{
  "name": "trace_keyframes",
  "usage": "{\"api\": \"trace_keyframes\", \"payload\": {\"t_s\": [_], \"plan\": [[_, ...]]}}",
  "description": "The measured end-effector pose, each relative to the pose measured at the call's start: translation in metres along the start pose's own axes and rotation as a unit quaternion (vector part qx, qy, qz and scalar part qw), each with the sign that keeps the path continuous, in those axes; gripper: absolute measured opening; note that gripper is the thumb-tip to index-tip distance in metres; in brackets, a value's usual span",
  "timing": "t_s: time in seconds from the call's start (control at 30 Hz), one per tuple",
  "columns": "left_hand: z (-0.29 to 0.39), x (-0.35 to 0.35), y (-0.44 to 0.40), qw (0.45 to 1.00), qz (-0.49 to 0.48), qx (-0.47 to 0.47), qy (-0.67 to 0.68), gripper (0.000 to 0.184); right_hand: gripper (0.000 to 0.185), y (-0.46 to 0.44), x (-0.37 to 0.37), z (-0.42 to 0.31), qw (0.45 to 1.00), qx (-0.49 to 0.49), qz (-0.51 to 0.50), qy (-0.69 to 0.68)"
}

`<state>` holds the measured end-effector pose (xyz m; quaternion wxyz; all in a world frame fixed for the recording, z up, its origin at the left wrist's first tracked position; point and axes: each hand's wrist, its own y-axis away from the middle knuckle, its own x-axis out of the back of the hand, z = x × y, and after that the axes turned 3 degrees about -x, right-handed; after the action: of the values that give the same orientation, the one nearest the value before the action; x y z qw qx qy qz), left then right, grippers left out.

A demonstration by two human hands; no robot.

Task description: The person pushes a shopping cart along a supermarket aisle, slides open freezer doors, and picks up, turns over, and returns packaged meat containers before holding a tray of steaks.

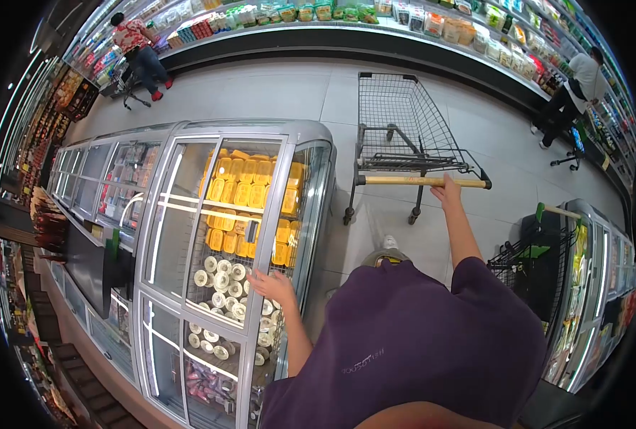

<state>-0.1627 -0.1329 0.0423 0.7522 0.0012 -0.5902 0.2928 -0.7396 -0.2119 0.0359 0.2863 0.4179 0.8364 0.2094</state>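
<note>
My right hand (pixel 447 193) is closed around the yellow handle (pixel 396 181) of a black wire shopping cart (pixel 396 107), whose basket shows no goods. My left hand (pixel 273 287) stretches over the near edge of a glass-topped chest freezer (pixel 308 130), its fingers extended and holding nothing. Whether its fingertips touch the lid frame I cannot tell. Beneath the glass lie rows of yellow packages (pixel 243 193) and, closest to my left hand, several round tubs with pale lids (pixel 221 280). Purplish packs (pixel 210 382) fill the section nearer me.
Refrigerated shelves (pixel 289 36) curve along the far wall. One person (pixel 135 46) stands at far left by a cart, another (pixel 579 89) at far right beside another cart. A dark cart (pixel 539 250) and another freezer (pixel 597 286) are to my right. Grey tiled floor (pixel 275 89) surrounds my cart.
</note>
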Motion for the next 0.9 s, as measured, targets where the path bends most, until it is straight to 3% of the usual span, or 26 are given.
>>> {"api": "trace_keyframes", "payload": {"t_s": [0.03,0.13,0.2,0.27,0.37,0.47,0.5,0.63,0.9], "plan": [[0.023,0.001,-0.001,0.998,0.047,-0.014,0.031,0.059,0.065,-0.029,-0.002,0.011,1.0,-0.013,-0.003,0.004],[0.138,0.025,-0.008,0.977,0.02,-0.146,0.155,0.056,0.058,-0.051,-0.008,0.021,0.999,0.018,0.026,0.001],[0.224,0.028,-0.009,0.934,-0.041,-0.255,0.246,0.053,0.053,-0.051,0.003,0.019,0.998,-0.023,0.005,0.066],[0.302,0.028,-0.003,0.885,-0.118,-0.368,0.259,0.054,0.052,-0.026,-0.007,0.001,0.996,-0.001,0.047,0.077],[0.389,0.003,0.01,0.819,-0.131,-0.524,0.196,0.055,0.052,-0.031,-0.003,-0.01,0.993,0.0,0.062,0.097],[0.422,-0.066,0.019,0.808,-0.159,-0.544,0.16,0.043,0.053,-0.063,0.015,-0.016,0.992,-0.005,0.05,0.119],[0.431,-0.079,0.019,0.817,-0.151,-0.544,0.119,0.029,0.053,-0.07,0.02,-0.018,0.991,-0.008,0.044,0.129],[0.465,-0.118,0.029,0.83,-0.157,-0.531,0.07,0.021,0.054,-0.105,0.033,-0.039,0.991,-0.017,0.024,0.134],[0.542,-0.162,0.036,0.803,-0.31,-0.508,0.043,0.025,0.058,-0.203,0.031,-0.085,0.966,0.028,0.102,0.236]]}}
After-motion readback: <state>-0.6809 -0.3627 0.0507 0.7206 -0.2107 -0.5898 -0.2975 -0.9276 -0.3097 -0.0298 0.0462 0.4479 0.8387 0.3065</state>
